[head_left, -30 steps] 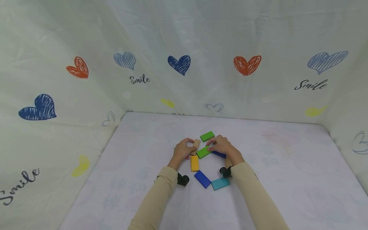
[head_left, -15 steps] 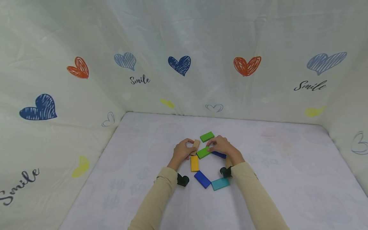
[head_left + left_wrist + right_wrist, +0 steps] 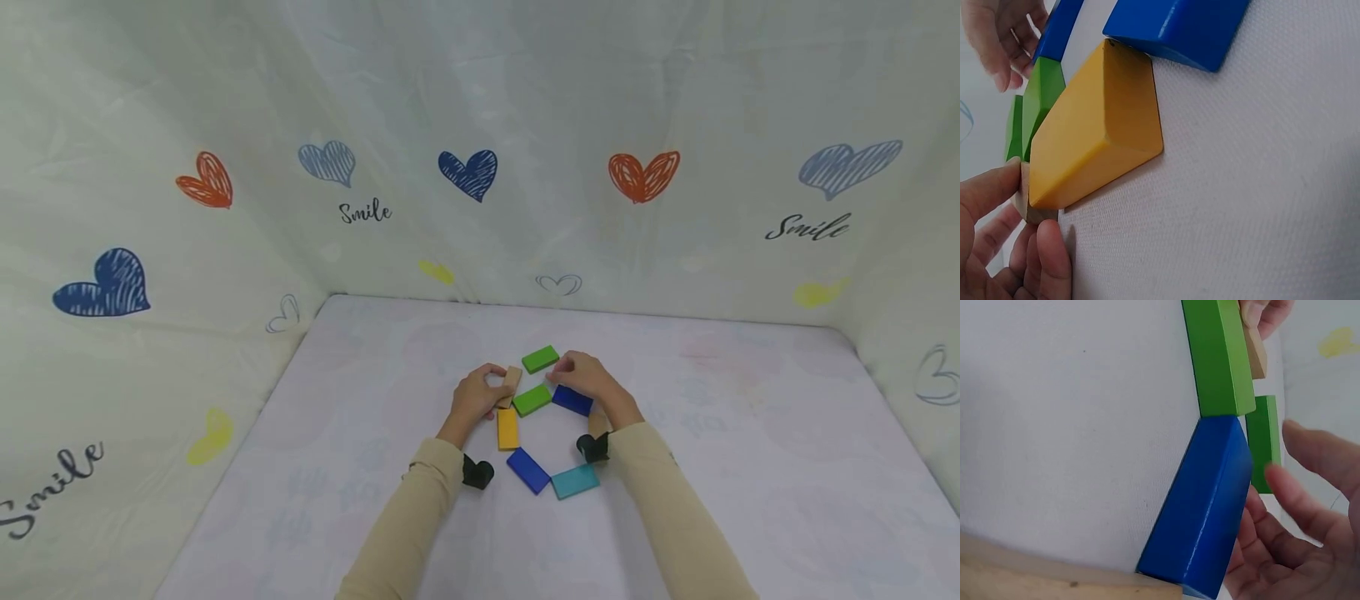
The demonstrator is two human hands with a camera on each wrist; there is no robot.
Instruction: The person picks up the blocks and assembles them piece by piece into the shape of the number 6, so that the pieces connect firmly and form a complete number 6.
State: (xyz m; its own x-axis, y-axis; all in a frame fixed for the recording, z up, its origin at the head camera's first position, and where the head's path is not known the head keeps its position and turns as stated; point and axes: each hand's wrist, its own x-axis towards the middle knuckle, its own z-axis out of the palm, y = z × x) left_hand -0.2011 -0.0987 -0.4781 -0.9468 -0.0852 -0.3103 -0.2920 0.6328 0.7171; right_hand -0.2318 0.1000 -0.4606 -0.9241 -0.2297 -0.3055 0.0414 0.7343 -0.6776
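My left hand [image 3: 474, 395] pinches a plain wooden block [image 3: 512, 379] at the ring's upper left; in the left wrist view its thumb presses one side and fingers lie along another. A green block [image 3: 532, 400] lies between that piece and a dark blue block [image 3: 572, 400]. Over the dark blue block's far side is my right hand [image 3: 588, 379], thumb and index finger apart and nothing between them. In the right wrist view the lower fingers curl loosely beside the blue block [image 3: 1200, 506]; contact cannot be made out. A second green block [image 3: 541, 359] lies farther back, separate.
The ring continues with a yellow block [image 3: 507, 428], a blue block [image 3: 528, 471], a teal block [image 3: 575, 482] and another wooden block [image 3: 597, 421], partly covered by the right wrist's black strap piece [image 3: 592, 448]. A heart-printed sheet [image 3: 555, 225] stands behind the white tabletop [image 3: 750, 467].
My right hand has let go of the nearer green block and shifted slightly right, uncovering more of the dark blue block. My left hand keeps its place on the wooden block.
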